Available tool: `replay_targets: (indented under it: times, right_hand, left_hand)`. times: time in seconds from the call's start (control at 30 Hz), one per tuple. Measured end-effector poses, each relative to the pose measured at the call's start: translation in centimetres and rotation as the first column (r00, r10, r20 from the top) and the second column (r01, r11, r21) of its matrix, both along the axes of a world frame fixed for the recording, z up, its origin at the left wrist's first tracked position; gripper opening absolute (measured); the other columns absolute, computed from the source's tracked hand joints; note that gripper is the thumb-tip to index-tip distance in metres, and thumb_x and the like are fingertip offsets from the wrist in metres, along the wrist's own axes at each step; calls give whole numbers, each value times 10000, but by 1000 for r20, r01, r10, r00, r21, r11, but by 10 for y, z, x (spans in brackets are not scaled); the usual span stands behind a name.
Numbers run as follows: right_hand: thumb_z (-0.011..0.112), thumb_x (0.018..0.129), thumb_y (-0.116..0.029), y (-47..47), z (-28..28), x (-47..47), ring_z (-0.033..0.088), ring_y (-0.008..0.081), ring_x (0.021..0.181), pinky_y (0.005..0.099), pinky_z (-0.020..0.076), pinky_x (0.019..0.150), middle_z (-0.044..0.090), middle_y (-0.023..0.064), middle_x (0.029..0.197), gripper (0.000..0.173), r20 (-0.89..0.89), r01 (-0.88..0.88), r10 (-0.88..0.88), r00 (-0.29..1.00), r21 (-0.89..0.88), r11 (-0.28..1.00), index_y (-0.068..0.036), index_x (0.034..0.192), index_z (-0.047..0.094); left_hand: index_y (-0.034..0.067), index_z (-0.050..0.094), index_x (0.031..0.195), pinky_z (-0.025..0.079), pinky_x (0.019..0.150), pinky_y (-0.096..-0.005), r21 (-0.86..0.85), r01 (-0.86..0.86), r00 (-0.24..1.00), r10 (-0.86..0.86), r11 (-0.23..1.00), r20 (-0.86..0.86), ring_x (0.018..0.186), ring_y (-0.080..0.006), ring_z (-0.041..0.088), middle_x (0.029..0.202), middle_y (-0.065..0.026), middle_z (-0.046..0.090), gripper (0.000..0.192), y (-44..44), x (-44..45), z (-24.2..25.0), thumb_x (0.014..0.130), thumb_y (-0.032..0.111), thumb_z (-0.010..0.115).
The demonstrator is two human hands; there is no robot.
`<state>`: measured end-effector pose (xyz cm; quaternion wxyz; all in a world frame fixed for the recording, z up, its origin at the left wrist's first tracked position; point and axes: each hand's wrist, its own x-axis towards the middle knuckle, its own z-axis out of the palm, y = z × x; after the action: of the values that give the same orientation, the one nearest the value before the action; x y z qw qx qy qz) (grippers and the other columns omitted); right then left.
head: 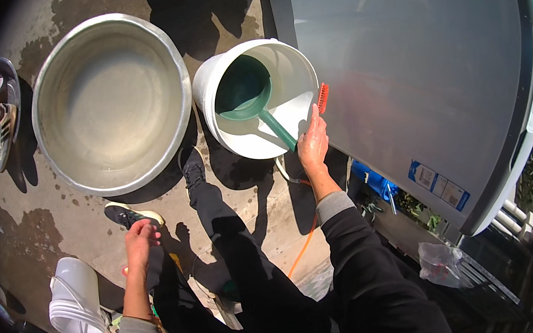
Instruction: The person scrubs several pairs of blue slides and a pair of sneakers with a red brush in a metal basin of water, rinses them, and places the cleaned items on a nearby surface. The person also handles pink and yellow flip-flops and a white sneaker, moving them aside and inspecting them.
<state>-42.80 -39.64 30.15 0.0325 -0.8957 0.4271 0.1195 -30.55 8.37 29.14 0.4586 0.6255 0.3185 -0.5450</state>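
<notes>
My right hand point(313, 141) is at the end of the green plastic dipper's point(277, 128) handle and appears to grip it. The dipper's bowl lies inside a white plastic bucket point(208, 92), its handle crossing the near rim. Just beyond my right fingertips is a small red brush point(323, 97) with dark bristles; whether they touch it is unclear. My left hand point(140, 239) hovers over my left shoe, fingers loosely bent, with nothing visible in it. Ahead of it, a large round metal basin point(114, 101) sits on the concrete, with no objects visible inside.
To the right stands a large grey appliance point(412, 67) bearing stickers. Sneakers point(3, 136) rest in a metal basin at far left. A second white bucket point(76, 293) is at lower left. An orange hose point(303, 249) crosses the partly wet ground, and a clear plastic bag point(440, 264) is at lower right.
</notes>
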Motion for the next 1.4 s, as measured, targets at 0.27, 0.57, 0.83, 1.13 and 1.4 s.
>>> replay_targets:
  times: [0.27,0.57,0.83,1.13,1.4]
  right_hand:
    - [711,804,-108,-14,-9,4,580,391,990,477,469,854,542,224,1106,906,60,144,-141,988,-47,989,-166,1546,195]
    - [700,872,-324,-15,-26,5,552,393,1036,483,432,919,536,210,1098,790,189,221,-221,957,18,975,-223,1528,272]
    - [692,873,-306,-11,-28,-10,528,364,1071,476,411,960,509,192,1161,738,194,114,-116,974,23,993,-224,1508,324]
    - [649,900,-203,-11,-29,-13,481,378,1231,433,424,1019,450,210,1361,640,320,129,-160,934,119,985,-174,1476,371]
    - [633,906,-167,-16,-27,-13,593,335,1142,413,462,980,570,207,1299,614,372,208,-274,887,207,956,-127,1459,369]
  left_hand:
    - [36,608,1077,523,580,-265,6,11,1000,-11,1000,-19,698,-136,645,879,-50,655,164,-4,-8,-5,948,117,548]
    - [47,605,1066,510,573,-260,26,32,999,-32,999,-15,690,-131,643,857,-46,652,150,12,-16,-17,958,116,527]
    - [47,608,1059,510,581,-259,13,37,999,-37,999,-33,703,-124,643,873,-41,649,146,10,-12,-19,960,124,534]
    - [55,609,1058,505,583,-260,6,44,999,-44,999,-17,701,-125,640,873,-40,653,142,13,-5,-22,963,123,529]
    - [54,604,1067,519,576,-274,4,52,999,-52,999,-10,699,-145,649,863,-54,660,142,21,-4,-27,967,109,520]
